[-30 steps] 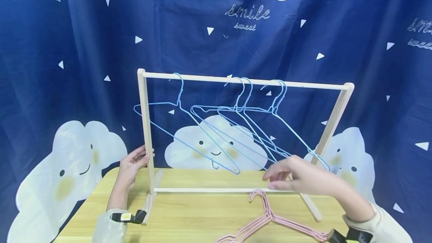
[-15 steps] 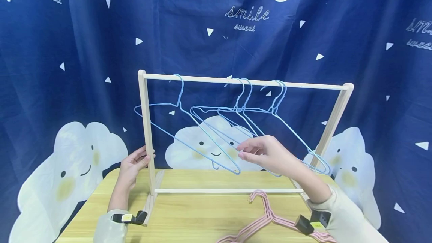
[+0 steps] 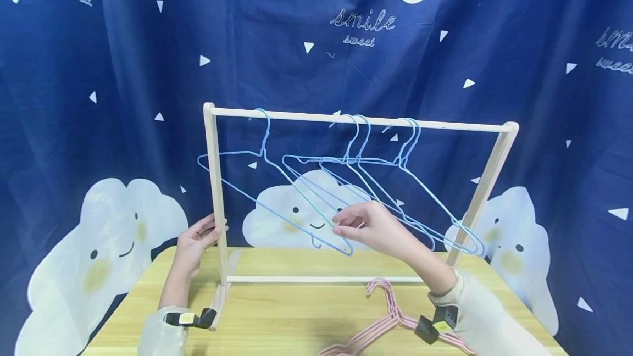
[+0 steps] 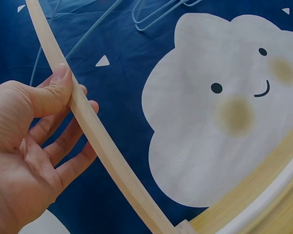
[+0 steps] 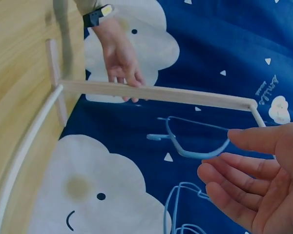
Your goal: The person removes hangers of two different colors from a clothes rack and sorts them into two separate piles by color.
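Left hand: thumb on the near face and straight fingers on the far face of the wooden rack's left upright, low on the post, at the left end of the table; fingers relaxed, not curled round. Open tabletop in front of the rack base, left of centre.

Rack: standing on the yellow table, top rail level, lower rail near the tabletop, right upright slanted, close to the table's right end. Blue cloud-print curtain close behind.

Blue wire hangers: on the top rail, leftmost one apart, the others bunched mid-rail to the right, lower ends overlapping inside the frame.

Right hand: inside the frame opening, level with the hangers' lower wires, fingers half-spread and pointing left; fingertips just beside a blue hanger end, not closed on it, contact not discernible.

Pink hangers: flat pile on the table, front right, under the right forearm.
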Tool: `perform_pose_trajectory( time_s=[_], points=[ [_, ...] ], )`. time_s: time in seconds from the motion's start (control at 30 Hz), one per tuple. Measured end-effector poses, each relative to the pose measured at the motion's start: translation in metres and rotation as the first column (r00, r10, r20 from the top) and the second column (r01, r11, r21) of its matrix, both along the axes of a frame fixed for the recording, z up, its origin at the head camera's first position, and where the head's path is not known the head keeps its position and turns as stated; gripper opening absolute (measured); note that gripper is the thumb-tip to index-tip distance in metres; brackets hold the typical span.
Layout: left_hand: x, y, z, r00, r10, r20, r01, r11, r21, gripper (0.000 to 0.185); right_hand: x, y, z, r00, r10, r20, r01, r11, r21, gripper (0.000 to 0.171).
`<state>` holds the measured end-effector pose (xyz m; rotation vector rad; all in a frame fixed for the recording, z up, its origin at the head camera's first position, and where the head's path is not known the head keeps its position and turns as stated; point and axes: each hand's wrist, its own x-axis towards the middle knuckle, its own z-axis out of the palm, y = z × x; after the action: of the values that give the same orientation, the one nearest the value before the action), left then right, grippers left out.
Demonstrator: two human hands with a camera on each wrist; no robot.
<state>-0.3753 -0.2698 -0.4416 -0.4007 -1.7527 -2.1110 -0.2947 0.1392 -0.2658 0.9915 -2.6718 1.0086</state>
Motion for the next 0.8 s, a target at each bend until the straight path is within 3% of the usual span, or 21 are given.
perform_pose_trajectory(
  time_s=[0.23, 0.5, 0.8],
  points=[
    [0.000, -0.002, -0.002, 1.000, 0.005, 0.018, -0.005, 1.000, -0.019, 0.033, -0.002, -0.010, -0.004, 0.998, -0.048, 0.047, 0.049, 0.999, -0.021, 0.020],
    [-0.001, -0.001, -0.002, 1.000, 0.000, 0.007, 0.000, 1.000, -0.016, 0.034, -0.003, -0.014, -0.008, 0.997, -0.033, 0.070, 0.040, 0.993, -0.111, 0.009],
    [0.001, -0.001, -0.001, 0.999, 0.018, 0.041, -0.017, 0.999, -0.028, 0.033, -0.004, -0.014, -0.010, 0.994, -0.084, 0.074, 0.100, 0.962, -0.253, 0.009]
  ],
)
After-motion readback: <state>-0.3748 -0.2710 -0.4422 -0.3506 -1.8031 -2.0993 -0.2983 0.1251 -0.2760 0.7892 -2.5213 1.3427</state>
